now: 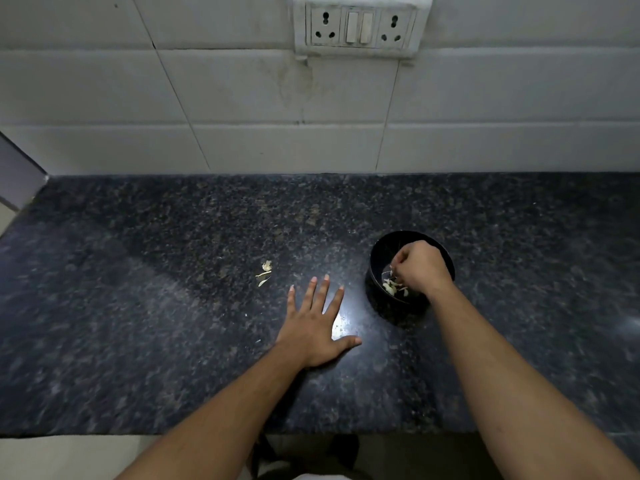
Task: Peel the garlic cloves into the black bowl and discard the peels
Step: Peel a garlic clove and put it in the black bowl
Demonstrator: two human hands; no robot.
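A black bowl [379, 271] stands on the dark granite counter [173, 306], right of centre. Pale garlic pieces [391, 287] lie inside it. My right hand [420, 266] reaches into the bowl from above with its fingers curled down among the pieces; what the fingertips hold is hidden. My left hand [317, 323] lies flat on the counter with fingers spread, left of the bowl and apart from it. A small heap of garlic peels [265, 271] lies on the counter, a little beyond and left of my left hand.
A white tiled wall [242, 116] rises behind the counter, with a socket and switch plate [360, 26] at the top. The counter's front edge [104, 435] runs along the bottom. A few tiny peel flecks [246, 315] lie near my left hand.
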